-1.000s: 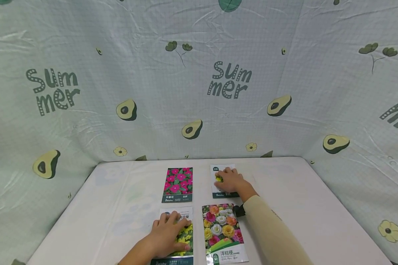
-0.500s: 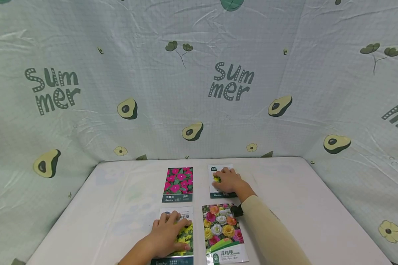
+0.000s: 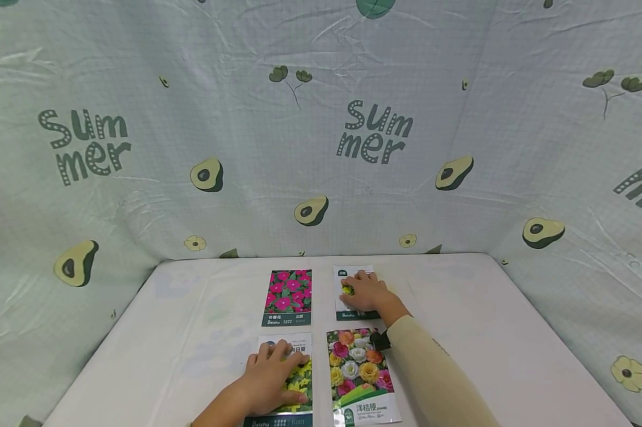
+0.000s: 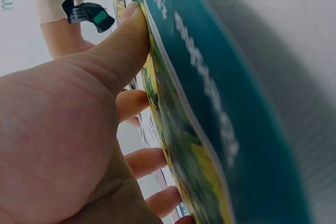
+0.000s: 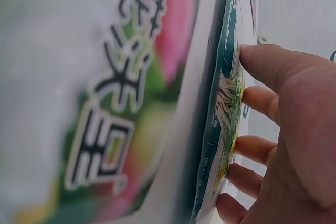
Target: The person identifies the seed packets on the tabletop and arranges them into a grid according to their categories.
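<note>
My left hand (image 3: 267, 379) rests on a seed packet with yellow flowers (image 3: 301, 379) at the front left, fingers spread and thumb toward its right edge. In the left wrist view the thumb and fingertips touch the face of that packet (image 4: 176, 98). Farther back on the right, my right hand (image 3: 366, 292) presses its fingertips on a white seed packet with a dark green bottom band (image 3: 353, 315). The right wrist view shows the thumb and fingers on the printed face of this packet (image 5: 227, 103). Part of each packet is hidden under the hand.
A packet of pink flowers (image 3: 288, 296) lies at the back left. In front of the right hand, a packet with multicoloured roses-like blooms (image 3: 358, 373) lies partly beside the right sleeve (image 3: 438, 367). All lie on a white-covered table (image 3: 193, 332) before a printed cloth (image 3: 246, 196).
My right hand has slid a little to the left, and the white packet under it has moved left too. The left hand and the other packets stay put.
</note>
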Demonstrator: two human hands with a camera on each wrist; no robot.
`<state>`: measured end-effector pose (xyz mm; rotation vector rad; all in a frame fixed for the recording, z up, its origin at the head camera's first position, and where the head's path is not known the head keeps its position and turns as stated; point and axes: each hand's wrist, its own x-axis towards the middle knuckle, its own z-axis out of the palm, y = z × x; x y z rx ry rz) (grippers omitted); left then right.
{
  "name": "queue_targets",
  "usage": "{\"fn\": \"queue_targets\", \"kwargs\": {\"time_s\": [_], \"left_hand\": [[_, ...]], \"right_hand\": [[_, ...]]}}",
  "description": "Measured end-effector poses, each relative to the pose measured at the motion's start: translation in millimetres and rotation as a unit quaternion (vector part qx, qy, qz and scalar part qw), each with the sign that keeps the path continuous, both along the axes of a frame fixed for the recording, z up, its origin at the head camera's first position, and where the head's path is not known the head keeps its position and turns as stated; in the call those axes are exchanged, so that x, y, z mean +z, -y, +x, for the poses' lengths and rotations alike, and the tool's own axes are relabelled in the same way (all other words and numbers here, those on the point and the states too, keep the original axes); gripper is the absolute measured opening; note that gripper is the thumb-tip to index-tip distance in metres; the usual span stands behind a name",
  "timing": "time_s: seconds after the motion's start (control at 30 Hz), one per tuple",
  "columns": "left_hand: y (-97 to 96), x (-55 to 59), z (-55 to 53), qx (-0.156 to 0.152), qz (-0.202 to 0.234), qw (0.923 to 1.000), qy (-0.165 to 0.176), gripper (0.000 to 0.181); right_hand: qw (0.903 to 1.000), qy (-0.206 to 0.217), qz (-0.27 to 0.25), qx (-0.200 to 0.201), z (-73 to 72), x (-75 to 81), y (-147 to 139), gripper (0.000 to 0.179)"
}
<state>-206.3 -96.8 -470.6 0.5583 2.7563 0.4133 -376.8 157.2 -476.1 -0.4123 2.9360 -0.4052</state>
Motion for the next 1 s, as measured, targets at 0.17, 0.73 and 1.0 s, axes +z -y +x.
{"fn": "queue_targets", "kwargs": {"time_s": [0.17,0.73,1.0], "left_hand": [[-1.1,-0.4,0.2,0.000,-0.002,1.0000,-0.002,0.066],[-1.5,-1.3,0.3,0.002,-0.009,1.0000,-0.002,0.066],[-2.0,-0.8,0.9,0.000,-0.007,1.0000,-0.003,0.066]], "right_hand": [[1.0000,-0.003,0.001,0.000,0.9,0.0,2,0.053],[1.0000,0.004,0.001,0.005,4.8,2.6,10,0.053],[0.9999,0.003,0.001,0.012,7.8,5.7,11,0.053]]}}
